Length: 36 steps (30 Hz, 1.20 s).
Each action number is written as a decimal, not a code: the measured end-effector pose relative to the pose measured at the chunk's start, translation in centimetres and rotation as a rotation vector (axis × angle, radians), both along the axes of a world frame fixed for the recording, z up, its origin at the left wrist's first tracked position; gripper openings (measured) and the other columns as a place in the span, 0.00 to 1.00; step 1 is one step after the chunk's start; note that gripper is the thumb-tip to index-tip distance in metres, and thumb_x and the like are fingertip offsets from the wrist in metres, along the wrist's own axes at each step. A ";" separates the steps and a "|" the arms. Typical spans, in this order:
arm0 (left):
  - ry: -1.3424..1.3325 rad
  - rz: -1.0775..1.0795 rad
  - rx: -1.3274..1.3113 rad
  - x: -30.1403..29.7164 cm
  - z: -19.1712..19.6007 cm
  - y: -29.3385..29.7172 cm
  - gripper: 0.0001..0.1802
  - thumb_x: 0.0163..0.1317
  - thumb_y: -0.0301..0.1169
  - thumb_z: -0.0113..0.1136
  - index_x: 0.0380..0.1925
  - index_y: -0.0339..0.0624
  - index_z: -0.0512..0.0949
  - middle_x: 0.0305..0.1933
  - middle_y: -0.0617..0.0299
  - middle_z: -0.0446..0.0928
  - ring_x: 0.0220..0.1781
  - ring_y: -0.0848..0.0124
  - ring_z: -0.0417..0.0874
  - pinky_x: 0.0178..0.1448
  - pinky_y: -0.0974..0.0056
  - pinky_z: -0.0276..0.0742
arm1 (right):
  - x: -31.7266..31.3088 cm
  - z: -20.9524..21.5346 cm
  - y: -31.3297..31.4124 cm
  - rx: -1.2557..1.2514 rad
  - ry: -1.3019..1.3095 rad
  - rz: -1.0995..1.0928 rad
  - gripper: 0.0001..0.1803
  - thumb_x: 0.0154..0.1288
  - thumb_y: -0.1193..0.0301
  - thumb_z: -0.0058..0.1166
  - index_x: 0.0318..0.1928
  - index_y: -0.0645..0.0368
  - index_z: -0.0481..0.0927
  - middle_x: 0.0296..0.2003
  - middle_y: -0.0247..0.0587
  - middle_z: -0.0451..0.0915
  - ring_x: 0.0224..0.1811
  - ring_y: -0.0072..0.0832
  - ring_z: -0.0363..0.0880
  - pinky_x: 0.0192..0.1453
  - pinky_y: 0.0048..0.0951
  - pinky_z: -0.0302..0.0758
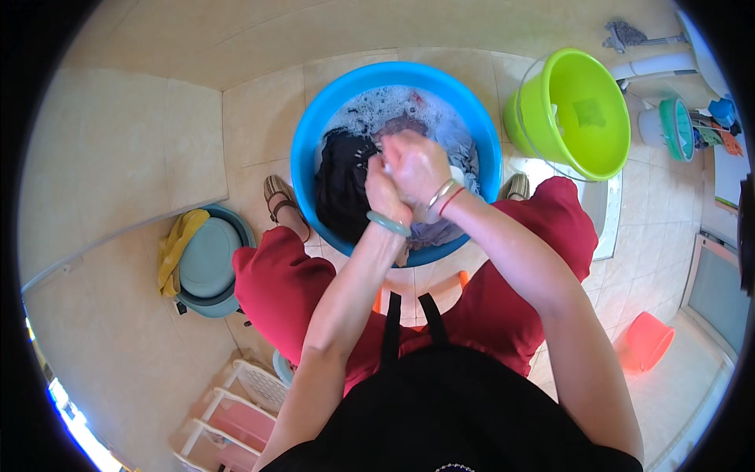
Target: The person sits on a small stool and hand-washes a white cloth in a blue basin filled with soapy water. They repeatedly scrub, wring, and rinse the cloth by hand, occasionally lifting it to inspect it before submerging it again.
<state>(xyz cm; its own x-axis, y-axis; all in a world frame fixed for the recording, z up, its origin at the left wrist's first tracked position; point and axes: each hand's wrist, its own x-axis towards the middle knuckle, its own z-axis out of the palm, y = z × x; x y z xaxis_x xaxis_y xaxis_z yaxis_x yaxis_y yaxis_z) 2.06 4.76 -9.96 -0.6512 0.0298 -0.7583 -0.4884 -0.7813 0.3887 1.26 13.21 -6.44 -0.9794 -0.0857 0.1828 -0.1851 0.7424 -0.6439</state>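
A round blue basin [305, 130] stands on the floor between my feet, holding sudsy water [373, 110] and soaked clothes. Black fabric [342, 185] fills its left side, and grey-blue fabric [452, 138] lies on the right. Over the middle of the basin my two hands are pressed together. My left hand [383, 189], below a pale green bangle [388, 223], is closed. My right hand [418, 164] is closed too and partly overlaps it. Something pale shows between them, but the fingers mostly hide it. Mauve cloth [403, 126] sits just beyond my knuckles.
To the right is a lime-green bucket [539, 118], tilted, with a wire handle. A stack of grey-green basins [208, 256] with a yellow cloth [177, 248] sits at left. Lower down are a white rack [224, 393] and a coral bucket [649, 342]. Walls rise behind and at left.
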 end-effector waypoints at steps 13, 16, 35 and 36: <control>0.175 -0.204 -0.009 -1.2 -2.0 -4.2 0.15 0.65 0.41 0.47 0.20 0.52 0.65 0.15 0.71 0.62 0.17 0.77 0.65 0.23 0.67 0.63 | 3.8 4.3 -3.7 -0.057 0.090 0.182 0.07 0.62 0.68 0.48 0.30 0.57 0.73 0.27 0.43 0.72 0.24 0.39 0.77 0.23 0.36 0.75; 0.024 0.034 0.058 -0.2 1.3 -0.2 0.14 0.63 0.38 0.48 0.21 0.47 0.72 0.25 0.67 0.74 0.28 0.75 0.76 0.32 0.67 0.72 | 0.9 -0.6 -0.4 0.133 0.032 0.074 0.11 0.65 0.64 0.46 0.30 0.58 0.73 0.31 0.46 0.76 0.24 0.44 0.77 0.26 0.41 0.75; -0.069 -0.145 -0.275 1.2 2.9 1.9 0.11 0.58 0.35 0.51 0.20 0.45 0.72 0.25 0.64 0.73 0.28 0.72 0.76 0.33 0.65 0.73 | -0.9 -4.1 2.6 0.157 -0.173 -0.190 0.17 0.68 0.63 0.41 0.27 0.59 0.76 0.27 0.51 0.78 0.28 0.48 0.79 0.30 0.45 0.76; -0.098 -0.120 -0.235 1.0 3.1 1.9 0.11 0.57 0.36 0.52 0.19 0.44 0.72 0.25 0.65 0.73 0.27 0.72 0.76 0.32 0.66 0.72 | -0.7 -3.9 2.3 0.166 -0.145 -0.197 0.17 0.69 0.63 0.41 0.27 0.59 0.76 0.27 0.51 0.77 0.28 0.49 0.79 0.30 0.45 0.76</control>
<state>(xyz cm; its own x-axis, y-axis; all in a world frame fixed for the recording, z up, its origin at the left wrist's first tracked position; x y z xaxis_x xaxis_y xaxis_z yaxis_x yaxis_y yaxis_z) 3.09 6.62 -6.81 -0.5770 -0.0822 -0.8126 -0.6158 -0.6098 0.4990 0.53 15.54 -10.38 -0.9951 0.0913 0.0393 0.0576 0.8523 -0.5199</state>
